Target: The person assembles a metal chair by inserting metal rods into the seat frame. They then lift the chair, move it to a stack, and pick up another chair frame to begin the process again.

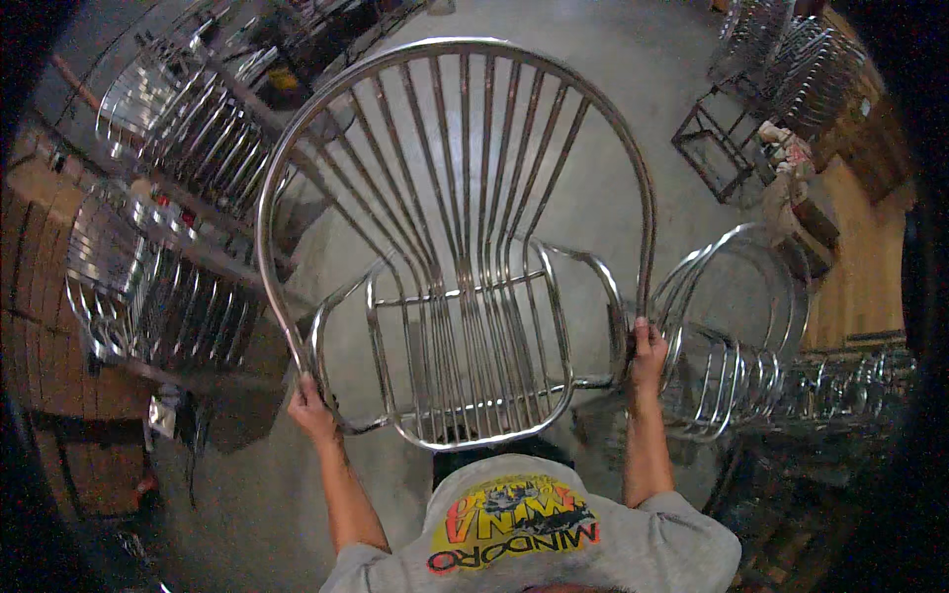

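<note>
A shiny bare-metal chair (465, 295) fills the middle of the view in front of me. Its large hoop back fans out in thin rods that run down into a slatted seat, with curved tube arms at both sides. My left hand (314, 413) is closed round the tubing at the chair's lower left, where the hoop meets the arm. On the other side, my right hand (647, 358) grips the hoop's lower right end, thumb pointing up along the tube. The seat's rounded front edge lies close to my grey shirt (583, 539). The chair's legs are mostly hidden beneath the seat.
Stacked metal frames (163, 287) line the left, with more (203, 128) farther back. Close on the right stand other hoop-backed metal chairs (727, 381). A dark metal stand (714, 148) and a wooden panel (860, 247) are at the far right. The floor (643, 119) is grey concrete.
</note>
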`<state>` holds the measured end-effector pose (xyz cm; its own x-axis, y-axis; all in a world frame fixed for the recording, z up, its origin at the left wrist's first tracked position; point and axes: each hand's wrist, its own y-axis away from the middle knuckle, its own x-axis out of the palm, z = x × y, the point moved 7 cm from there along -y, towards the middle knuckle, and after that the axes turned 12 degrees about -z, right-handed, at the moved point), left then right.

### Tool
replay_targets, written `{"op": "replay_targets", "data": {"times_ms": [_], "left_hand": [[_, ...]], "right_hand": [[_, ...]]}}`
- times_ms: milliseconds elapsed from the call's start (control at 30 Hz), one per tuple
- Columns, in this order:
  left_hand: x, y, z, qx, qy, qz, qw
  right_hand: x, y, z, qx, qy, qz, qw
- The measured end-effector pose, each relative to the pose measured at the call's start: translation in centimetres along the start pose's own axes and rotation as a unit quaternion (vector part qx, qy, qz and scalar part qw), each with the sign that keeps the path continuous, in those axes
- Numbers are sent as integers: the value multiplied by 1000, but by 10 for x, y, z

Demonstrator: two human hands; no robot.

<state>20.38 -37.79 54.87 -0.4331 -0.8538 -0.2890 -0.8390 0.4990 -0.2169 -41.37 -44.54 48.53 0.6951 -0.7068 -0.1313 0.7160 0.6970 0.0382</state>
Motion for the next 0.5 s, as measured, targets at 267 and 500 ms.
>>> {"op": "replay_targets", "data": {"times_ms": [267,500], "left_hand": [[183,-69,-41,2,120,32,992],[473,-132,-69,-55,92,181,978]], "right_hand": [[90,-116,73,-42,43,-64,996],[136,-263,80,-46,140,-220,964]]}}
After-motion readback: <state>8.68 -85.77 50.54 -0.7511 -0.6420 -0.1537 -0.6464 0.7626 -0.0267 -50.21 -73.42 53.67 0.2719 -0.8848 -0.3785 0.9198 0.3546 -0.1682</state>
